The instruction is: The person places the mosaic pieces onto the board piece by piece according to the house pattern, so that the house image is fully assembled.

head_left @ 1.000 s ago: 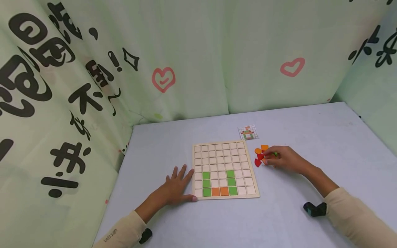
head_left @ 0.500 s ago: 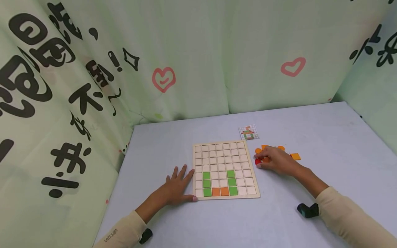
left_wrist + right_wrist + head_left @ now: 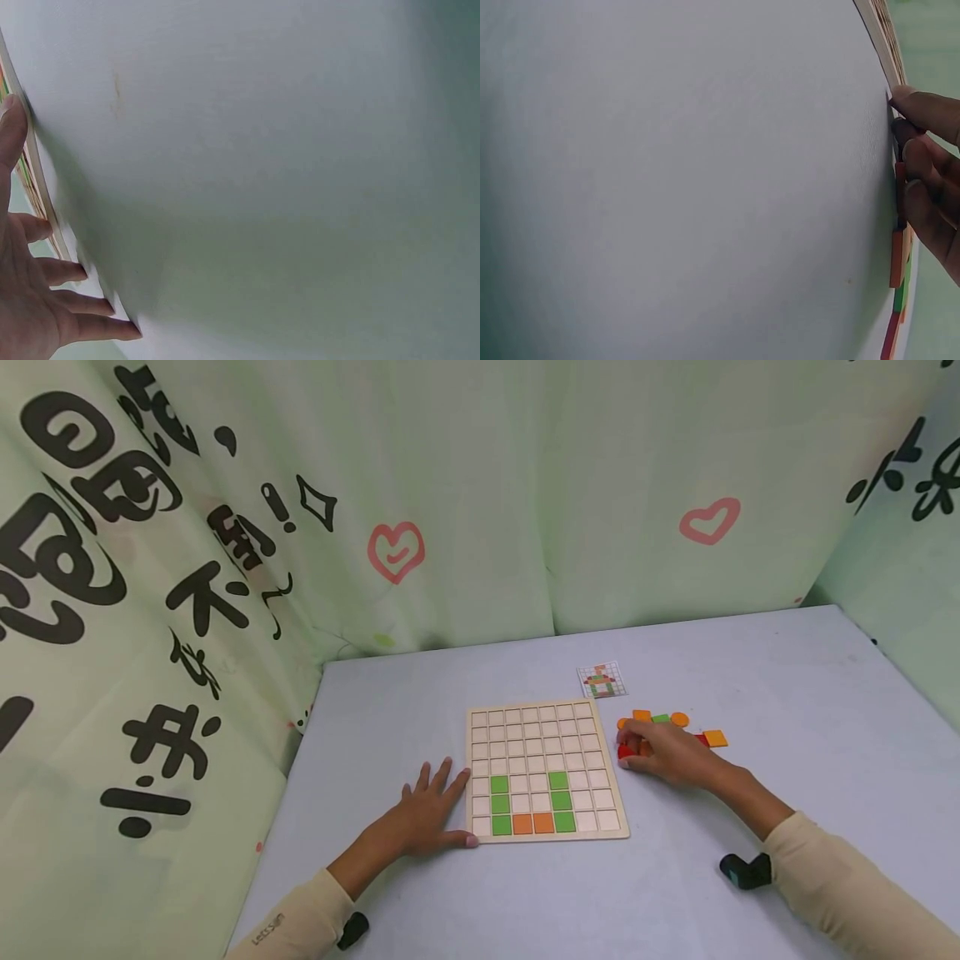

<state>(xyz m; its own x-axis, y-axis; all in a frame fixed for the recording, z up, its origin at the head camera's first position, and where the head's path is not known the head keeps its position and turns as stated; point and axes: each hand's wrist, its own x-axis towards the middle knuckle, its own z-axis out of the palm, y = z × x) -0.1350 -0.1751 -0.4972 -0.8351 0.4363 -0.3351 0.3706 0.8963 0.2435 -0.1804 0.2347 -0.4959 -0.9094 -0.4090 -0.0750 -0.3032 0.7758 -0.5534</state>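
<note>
Right hand (image 3: pixel 670 753) shifted left — hides pieces (image 3: pixel 641 716) (partly) | card (image 3: pixel 602 680) beyond board (image 3: pixel 525 748)

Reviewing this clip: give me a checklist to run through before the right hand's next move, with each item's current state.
1. Board steadied: ok; the left hand touches its left edge.
2. Placed tiles inside their cells: ok; six green squares and two orange squares, each in its own cell.
3. Pattern card uncovered: ok; it lies beyond the board's far edge.
4. Card's small details readable for cell-by-cell comparison: not ok; too small.
5. Right hand firmly pinching one piece: cannot tell; its fingertips are at a red piece.
6. All loose pieces in plain sight: not ok; the right hand covers some.
</note>
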